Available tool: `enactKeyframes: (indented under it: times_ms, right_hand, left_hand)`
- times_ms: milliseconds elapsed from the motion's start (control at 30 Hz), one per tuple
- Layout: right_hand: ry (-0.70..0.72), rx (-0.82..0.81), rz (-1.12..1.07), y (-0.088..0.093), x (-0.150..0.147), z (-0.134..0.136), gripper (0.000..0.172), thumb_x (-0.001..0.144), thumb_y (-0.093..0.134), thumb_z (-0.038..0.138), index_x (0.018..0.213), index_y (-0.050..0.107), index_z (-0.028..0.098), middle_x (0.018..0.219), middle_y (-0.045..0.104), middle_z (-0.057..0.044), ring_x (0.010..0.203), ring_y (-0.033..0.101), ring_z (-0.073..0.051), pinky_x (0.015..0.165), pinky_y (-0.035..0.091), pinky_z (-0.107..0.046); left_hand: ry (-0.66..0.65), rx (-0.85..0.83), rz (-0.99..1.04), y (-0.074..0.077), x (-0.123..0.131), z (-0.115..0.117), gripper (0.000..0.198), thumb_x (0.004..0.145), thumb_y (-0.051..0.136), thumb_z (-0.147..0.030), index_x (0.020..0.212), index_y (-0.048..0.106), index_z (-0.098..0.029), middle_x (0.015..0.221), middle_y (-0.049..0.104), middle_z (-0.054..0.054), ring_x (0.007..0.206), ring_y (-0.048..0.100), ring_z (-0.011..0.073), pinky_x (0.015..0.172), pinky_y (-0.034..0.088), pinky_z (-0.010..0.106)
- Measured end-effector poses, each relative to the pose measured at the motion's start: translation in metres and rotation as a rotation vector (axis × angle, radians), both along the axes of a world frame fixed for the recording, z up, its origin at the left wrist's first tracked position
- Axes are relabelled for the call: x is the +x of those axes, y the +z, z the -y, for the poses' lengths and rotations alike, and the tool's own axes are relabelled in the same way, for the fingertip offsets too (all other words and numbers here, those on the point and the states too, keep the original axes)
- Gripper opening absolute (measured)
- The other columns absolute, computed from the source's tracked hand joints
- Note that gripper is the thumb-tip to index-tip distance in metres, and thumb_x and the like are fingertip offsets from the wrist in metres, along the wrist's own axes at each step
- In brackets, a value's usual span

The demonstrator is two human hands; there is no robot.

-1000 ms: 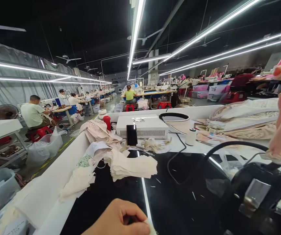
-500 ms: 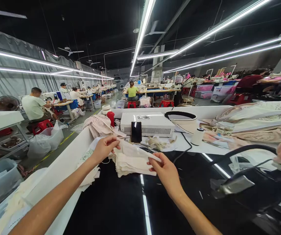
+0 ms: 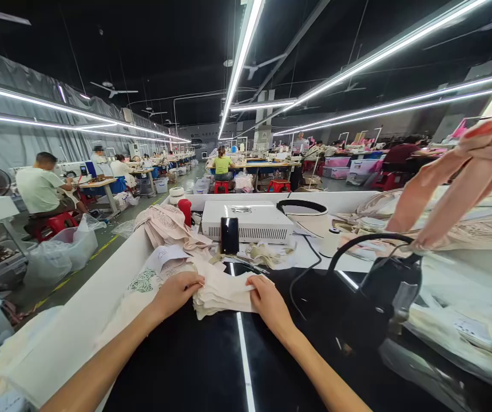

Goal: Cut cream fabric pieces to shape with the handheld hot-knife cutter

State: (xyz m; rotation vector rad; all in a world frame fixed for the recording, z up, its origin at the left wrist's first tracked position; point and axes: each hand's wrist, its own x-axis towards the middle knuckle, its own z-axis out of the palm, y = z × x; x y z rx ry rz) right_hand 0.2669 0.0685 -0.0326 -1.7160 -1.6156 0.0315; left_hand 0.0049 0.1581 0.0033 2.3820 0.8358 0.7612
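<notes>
Hands meet on the stack of cream fabric pieces [image 3: 222, 292]: left hand [image 3: 177, 290] and right hand [image 3: 267, 297] each pinch an edge (black worktop [image 3: 194, 366] beneath).

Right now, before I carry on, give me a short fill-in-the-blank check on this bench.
The left hand and right hand grip the stack of fabric pieces, which lies on a ____ tabletop.
The phone stands upright against the ____ box.
The red container stands to that box's ____.
Missing words: black; white; left.
</notes>
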Motion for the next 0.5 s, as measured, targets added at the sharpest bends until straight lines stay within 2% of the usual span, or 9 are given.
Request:
enactKeyframes:
  times_ms: [133,233,300,400,500]
  right_hand:
    - [-0.041,-0.034,0.109,0.001,-0.001,0.003,0.032,0.08,0.042,-0.002,0.086,0.064,0.019,0.097,0.073,-0.008,0.095,0.064,-0.024,0.086,0.048,-0.035]
    - [-0.087,-0.043,0.187,0.002,-0.005,0.009,0.04,0.074,0.043,-0.008,0.088,0.069,0.02,0.103,0.074,-0.009,0.098,0.063,-0.026,0.083,0.047,-0.036]
    - [-0.109,-0.035,0.229,0.003,-0.008,0.015,0.044,0.076,0.043,-0.008,0.092,0.071,0.021,0.111,0.074,-0.01,0.104,0.062,-0.029,0.084,0.047,-0.038]
    - [-0.098,-0.005,0.267,0.005,-0.014,0.026,0.051,0.079,0.041,-0.008,0.105,0.072,0.022,0.123,0.071,-0.012,0.111,0.06,-0.031,0.089,0.048,-0.042]
    - [-0.02,0.028,0.277,0.007,-0.02,0.04,0.052,0.08,0.041,-0.006,0.109,0.072,0.023,0.123,0.071,-0.01,0.112,0.062,-0.03,0.093,0.05,-0.044]
  left_hand:
    - [-0.021,0.066,-0.041,0.0,-0.003,0.005,0.026,0.094,0.055,-0.027,0.107,0.078,-0.026,0.12,0.076,0.002,0.118,0.067,0.0244,0.107,0.049,0.038]
    - [-0.021,0.096,-0.072,-0.001,-0.005,0.01,0.031,0.093,0.052,-0.021,0.11,0.078,-0.026,0.123,0.075,0.002,0.12,0.067,0.0239,0.109,0.048,0.038]
    - [0.003,0.103,-0.096,0.001,-0.007,0.013,0.037,0.091,0.05,-0.015,0.116,0.076,-0.026,0.126,0.074,0.002,0.121,0.066,0.0231,0.111,0.047,0.037]
    - [0.109,0.101,-0.138,0.011,-0.019,0.01,0.043,0.094,0.045,-0.014,0.125,0.072,-0.027,0.131,0.071,0.001,0.125,0.064,0.0224,0.112,0.046,0.036]
    - [0.306,0.087,-0.218,0.023,-0.045,0.002,0.036,0.104,0.041,-0.024,0.126,0.069,-0.026,0.128,0.071,0.005,0.122,0.064,0.0238,0.108,0.048,0.039]
